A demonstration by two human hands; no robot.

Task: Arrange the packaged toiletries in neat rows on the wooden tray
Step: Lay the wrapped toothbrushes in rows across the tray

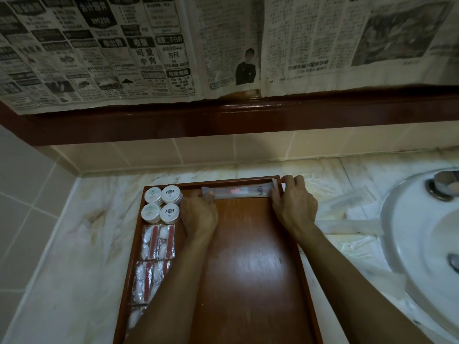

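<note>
Both forearms reach forward, the left hand (200, 214) and right hand (294, 207) knuckles-up with fingers curled, each pinching something.

**Gloss, film and stone**

The rectangular reddish-brown wooden tray (250, 256) has a smooth varnished floor that throws a soft glare. At its 12 o'clock edge lies a long clear plastic sachet (239, 191), shiny. At 9 o'clock, crinkled clear-film packets with red and white contents (159, 242) glint; at 11 o'clock sit matt white round paper-wrapped discs (161, 204). The pale veined marble counter (82, 232) looks polished. At 3 o'clock is a glossy white ceramic basin (422, 244); matt newsprint sheets (99, 50) hang above.
</note>
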